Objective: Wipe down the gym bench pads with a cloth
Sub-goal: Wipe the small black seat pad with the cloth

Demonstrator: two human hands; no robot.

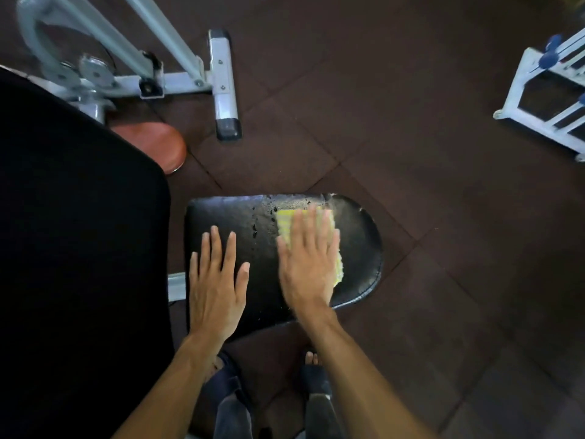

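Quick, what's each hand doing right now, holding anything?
Left hand: open, fingers straight, resting flat on the black padded bench seat, holding nothing.
Right hand: open, pressing flat on the yellow folded cloth on that seat.

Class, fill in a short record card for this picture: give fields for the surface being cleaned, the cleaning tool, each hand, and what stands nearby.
surface: black seat pad, with wet drops near its far edge
tool: yellow cloth, flat on the pad
right hand: flat, fingers straight, pressing on the cloth
left hand: flat on the bare pad, holding nothing
nearby: large black back pad on the left; grey metal frame; small brown pad; white rack
floor: dark tiles
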